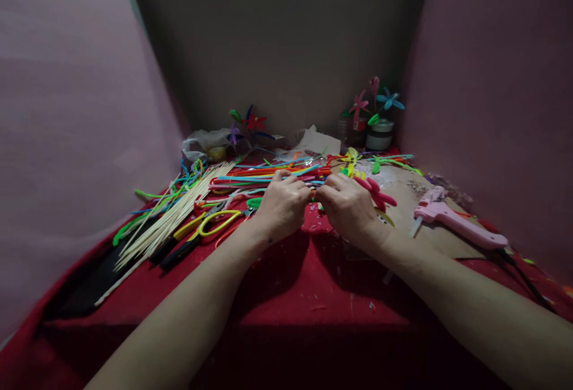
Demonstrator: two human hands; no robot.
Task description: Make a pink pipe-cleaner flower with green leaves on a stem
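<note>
Two hands, left hand [283, 205], right hand [347, 206]; one glue gun [452, 219].

I see a red-clothed table [277, 294]; skewers [170, 220] and scissors [210, 226] left of my hands, glue gun [452, 220] right.

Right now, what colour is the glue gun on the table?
Pink. The glue gun lies on brown cardboard, right of the hands, in the head view.
</note>
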